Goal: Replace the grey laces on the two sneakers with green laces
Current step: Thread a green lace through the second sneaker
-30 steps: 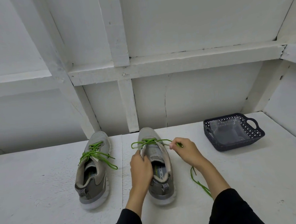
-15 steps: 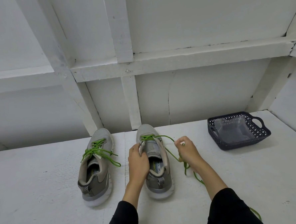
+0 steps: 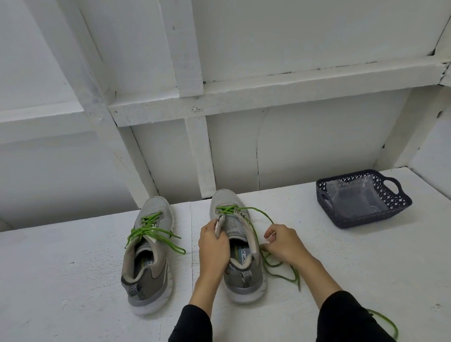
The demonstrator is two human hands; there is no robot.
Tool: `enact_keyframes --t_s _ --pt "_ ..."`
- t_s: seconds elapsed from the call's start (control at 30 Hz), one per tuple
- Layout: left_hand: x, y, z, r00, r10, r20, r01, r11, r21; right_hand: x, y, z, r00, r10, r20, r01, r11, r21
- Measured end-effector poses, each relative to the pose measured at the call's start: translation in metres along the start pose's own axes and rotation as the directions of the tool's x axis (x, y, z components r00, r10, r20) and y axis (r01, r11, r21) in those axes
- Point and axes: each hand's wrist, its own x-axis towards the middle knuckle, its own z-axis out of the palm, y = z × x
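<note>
Green lace [image 3: 257, 216] is threaded through the front eyelets of the right-hand sneaker [image 3: 237, 249], which stands upright on the white surface [image 3: 67, 286], toe toward the wall. From the eyelets one strand runs out to the right and down to the right hand [image 3: 284, 242], whose thumb and curled fingers pinch it just beside the shoe's outer edge. Below that hand the strand lies in loose loops on the surface; a further length shows beyond the right sleeve [image 3: 349, 321]. The left hand [image 3: 213, 247] grips the sneaker's inner collar and tongue, fingers curled over the rim.

Left-hand sneaker [image 3: 147, 255] stands parallel, near but not touching the first, with its own green lace [image 3: 151, 232] crossed over the tongue and both ends hanging loose over the sides.

Well apart to the right sits a dark perforated basket [image 3: 395, 205] with handles, containing clear plastic [image 3: 353, 200]. Behind all stands a white panelled wall [image 3: 264, 49].
</note>
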Motion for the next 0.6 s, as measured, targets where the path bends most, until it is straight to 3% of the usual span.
enact_keyframes --t_s 0.07,0.13,0.4,0.5,0.6 --pt "-0.003 0.001 -0.001 1.0 -0.002 0.004 0.002 1.0 -0.013 0.002 0.0 -0.003 0.989 -0.04 -0.141 0.022 0.991 -0.13" --pt "-0.005 0.002 -0.002 1.0 -0.003 0.0 0.003 1.0 -0.018 0.005 -0.003 -0.006 0.972 -0.062 -0.227 0.043 0.995 -0.087" --pt "-0.008 0.003 -0.006 1.0 0.022 0.004 -0.022 1.0 0.017 0.017 -0.01 -0.002 0.996 -0.085 -0.015 0.084 0.996 -0.03" --pt "-0.008 0.004 -0.005 1.0 0.003 0.006 -0.003 0.999 0.041 0.015 -0.015 -0.005 0.992 -0.09 -0.088 0.096 0.993 0.074" --pt "-0.008 0.003 -0.005 1.0 -0.013 -0.005 0.013 0.998 0.067 0.007 -0.032 -0.017 0.962 -0.175 -0.209 0.22 0.951 0.218"
